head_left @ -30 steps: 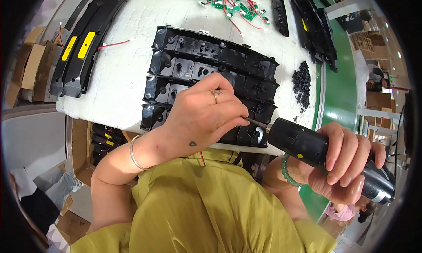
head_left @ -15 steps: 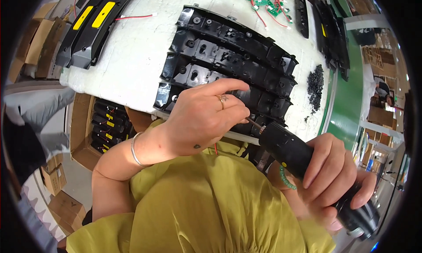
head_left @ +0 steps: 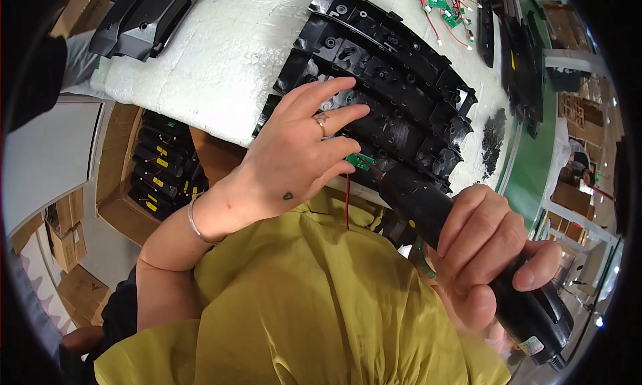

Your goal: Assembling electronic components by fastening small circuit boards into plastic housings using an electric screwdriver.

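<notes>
Several black plastic housings (head_left: 408, 84) lie side by side, hollow face up, on the white padded table (head_left: 214, 77). My left hand (head_left: 294, 144) rests over their near left part, fingers stretched and spread, with its thumb tip beside a small green circuit board (head_left: 361, 161). From that board a red wire (head_left: 347, 204) hangs over the near edge. In my right hand (head_left: 488, 251) is a black electric screwdriver (head_left: 418, 201), held slanting. Its bit points at the board in the nearest housing; the exact contact spot is too small to tell.
Black cases with yellow labels (head_left: 150, 30) lie at the far left. Green circuit boards with wires (head_left: 445, 10) are heaped at the back, and small black screws (head_left: 493, 144) at right. A cardboard box (head_left: 120, 204) of black cases stands below the table; another person's sleeve (head_left: 40, 84) is at left.
My left fingers have spread from a pinch by the bit, uncovering the green circuit board. The screwdriver sits slightly further left. My view has shifted, and the other person's arm reaches the table's left end.
</notes>
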`<state>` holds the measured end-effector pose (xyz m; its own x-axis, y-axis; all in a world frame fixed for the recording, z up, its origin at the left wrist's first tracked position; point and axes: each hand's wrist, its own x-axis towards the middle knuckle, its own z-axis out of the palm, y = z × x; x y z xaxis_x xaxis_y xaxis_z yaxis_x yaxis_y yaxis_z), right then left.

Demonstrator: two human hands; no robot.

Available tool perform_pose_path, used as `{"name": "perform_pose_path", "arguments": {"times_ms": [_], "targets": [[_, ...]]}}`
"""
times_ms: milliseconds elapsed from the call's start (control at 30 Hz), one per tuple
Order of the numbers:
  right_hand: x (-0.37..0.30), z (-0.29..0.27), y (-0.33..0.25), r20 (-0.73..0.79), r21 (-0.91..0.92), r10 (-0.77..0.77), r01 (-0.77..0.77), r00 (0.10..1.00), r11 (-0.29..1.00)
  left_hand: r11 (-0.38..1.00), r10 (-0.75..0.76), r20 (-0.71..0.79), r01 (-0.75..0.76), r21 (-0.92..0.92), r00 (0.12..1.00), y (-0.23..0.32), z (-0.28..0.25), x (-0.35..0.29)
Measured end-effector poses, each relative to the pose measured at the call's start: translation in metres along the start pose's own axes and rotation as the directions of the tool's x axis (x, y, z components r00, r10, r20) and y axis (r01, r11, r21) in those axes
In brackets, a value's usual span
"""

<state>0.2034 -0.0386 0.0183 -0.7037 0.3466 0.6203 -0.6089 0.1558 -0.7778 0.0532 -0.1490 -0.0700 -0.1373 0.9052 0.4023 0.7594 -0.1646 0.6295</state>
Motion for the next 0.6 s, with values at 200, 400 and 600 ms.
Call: {"name": "perform_pose_path", "arguments": {"times_ms": [200, 400, 600], "targets": [[0.002, 0.0, 0.002, 0.031, -0.046, 0.078, -0.076, 0.996, 0.996, 0.999, -0.034, -0.055, 0.032, -0.032, 0.998, -0.004, 0.006, -0.002], [0.004, 0.006, 0.007, 0.026, -0.09, 0.084, -0.081, 0.996, 0.993, 0.999, -0.027, -0.069, 0.024, -0.037, 0.997, -0.006, 0.007, -0.003], [0.016, 0.011, 0.007, 0.154, -0.133, 0.105, -0.085, 0.982, 0.987, 0.998, -0.027, -0.11, 0.021, -0.054, 0.994, -0.003, 0.009, -0.003]]}}
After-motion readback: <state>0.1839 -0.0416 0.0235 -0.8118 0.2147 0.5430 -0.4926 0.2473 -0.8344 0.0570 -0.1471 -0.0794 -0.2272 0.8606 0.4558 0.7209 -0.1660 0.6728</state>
